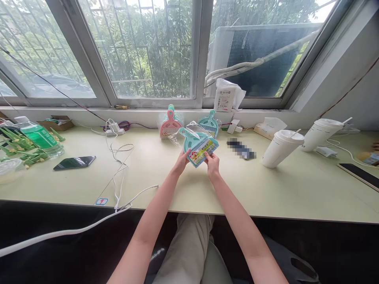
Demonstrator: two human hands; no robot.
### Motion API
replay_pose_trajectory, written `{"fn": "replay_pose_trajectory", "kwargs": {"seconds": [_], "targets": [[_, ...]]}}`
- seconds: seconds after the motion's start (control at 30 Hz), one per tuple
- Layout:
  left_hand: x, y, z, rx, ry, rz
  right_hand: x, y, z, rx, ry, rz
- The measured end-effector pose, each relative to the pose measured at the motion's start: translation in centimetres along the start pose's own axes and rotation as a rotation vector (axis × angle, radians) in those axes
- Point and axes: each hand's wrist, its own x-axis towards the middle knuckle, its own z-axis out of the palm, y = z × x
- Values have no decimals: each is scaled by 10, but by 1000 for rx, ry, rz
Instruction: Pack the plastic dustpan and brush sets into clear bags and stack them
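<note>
Clock directions are read from the set in the person's hands. Widest of all, framed windows fill 12 o'clock, foliage behind the glass. The pale green desk spreads beneath, from 9 round to 3 o'clock. At 3 o'clock stand two lidded white cups, the nearer in front of the farther. At 9 o'clock is a bottle of green liquid.

The teal dustpan-and-brush set is at the clock's centre, held over the desk, tilted, with its handle towards 10 o'clock; it has a yellow label, and loose clear film shows around the handle. On the sill, at 1 o'clock, sits a white package. A stack of similar sets, pink in front, stands between 10 and 11; one teal set is at 1. A dark phone lies at 9.

The left hand's fingers grip the held set's left edge; the right hand's fingers pinch its lower edge. Smallest, a screwdriver lies at 10 on the sill.
</note>
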Motion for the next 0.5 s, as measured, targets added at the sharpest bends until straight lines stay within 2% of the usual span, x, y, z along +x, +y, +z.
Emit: {"fn": "replay_pose_trajectory", "kwargs": {"seconds": [0.27,0.5], "targets": [[-7,1,7,80,-143,-82,6,-1,-7,-27,33,78],[-14,2,15,114,-306,-196,12,-5,-11,76,99,61]]}}
